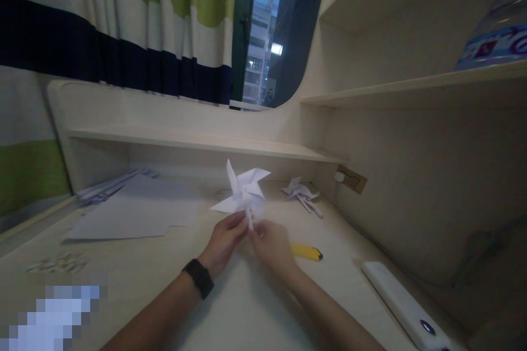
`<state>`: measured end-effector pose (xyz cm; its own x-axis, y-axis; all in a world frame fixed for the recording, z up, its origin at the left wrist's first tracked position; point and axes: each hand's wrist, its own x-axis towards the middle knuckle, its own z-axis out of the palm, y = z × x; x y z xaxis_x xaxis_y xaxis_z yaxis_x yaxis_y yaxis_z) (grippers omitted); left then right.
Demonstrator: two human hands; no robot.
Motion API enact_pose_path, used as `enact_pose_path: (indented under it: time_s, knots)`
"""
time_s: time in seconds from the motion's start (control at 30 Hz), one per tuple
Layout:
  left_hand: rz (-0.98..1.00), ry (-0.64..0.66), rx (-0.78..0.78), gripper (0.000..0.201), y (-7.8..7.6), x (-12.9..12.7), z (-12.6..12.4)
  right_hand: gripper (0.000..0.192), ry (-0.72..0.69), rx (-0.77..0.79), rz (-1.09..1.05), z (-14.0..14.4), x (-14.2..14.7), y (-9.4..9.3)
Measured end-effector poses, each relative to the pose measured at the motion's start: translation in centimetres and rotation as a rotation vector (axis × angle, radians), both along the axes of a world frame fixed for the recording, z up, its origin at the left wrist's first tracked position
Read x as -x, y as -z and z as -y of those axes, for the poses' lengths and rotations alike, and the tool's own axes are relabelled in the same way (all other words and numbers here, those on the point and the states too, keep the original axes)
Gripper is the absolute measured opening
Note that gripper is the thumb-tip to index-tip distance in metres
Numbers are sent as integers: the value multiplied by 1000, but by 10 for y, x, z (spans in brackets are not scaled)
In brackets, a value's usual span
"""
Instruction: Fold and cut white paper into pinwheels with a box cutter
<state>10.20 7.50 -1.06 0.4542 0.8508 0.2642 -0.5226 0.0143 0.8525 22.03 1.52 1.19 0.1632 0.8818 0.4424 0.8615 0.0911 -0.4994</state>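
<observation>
A white paper pinwheel (244, 189) stands upright in front of me, its pointed blades spread above my hands. My left hand (228, 236) pinches the rolled paper stick (249, 218) just under the blades. Lower on the same stick, the fingers of my right hand (272, 244) are closed around its end. Both hands are close together over the desk, and a dark watch (198, 278) is on my left wrist. Beyond my right hand lies a yellow cutter-like tool (307, 252), partly hidden by that hand.
More paper pinwheels (300, 192) with sticks lie at the back right. White paper sheets (127, 211) are stacked at the left, near small pale pieces (60, 262). A long white device (403, 304) lies at the right, below a wall socket (352, 178). A shelf (206, 140) overhangs the desk's back.
</observation>
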Motion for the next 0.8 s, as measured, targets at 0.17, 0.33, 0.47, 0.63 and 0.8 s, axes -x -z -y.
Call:
enact_pose_path:
  time_s: [0.17, 0.33, 0.47, 0.63, 0.8]
  knots:
    - [-41, 42, 151, 50, 19, -14, -16, 21, 147, 117, 133, -25, -32, 5]
    - [-322, 27, 214, 45, 31, -5, -16, 19, 357, 282, 205, -71, -88, 4]
    - [-425, 41, 170, 34, 27, 3, -9, 21, 465, 412, 208, -101, -122, 6]
    - [-454, 31, 67, 28, 35, 2, -11, 33, 501, 521, 228, -120, -140, 16]
    - [-465, 4, 21, 25, 42, -1, -13, 32, 517, 504, 267, -128, -144, 22]
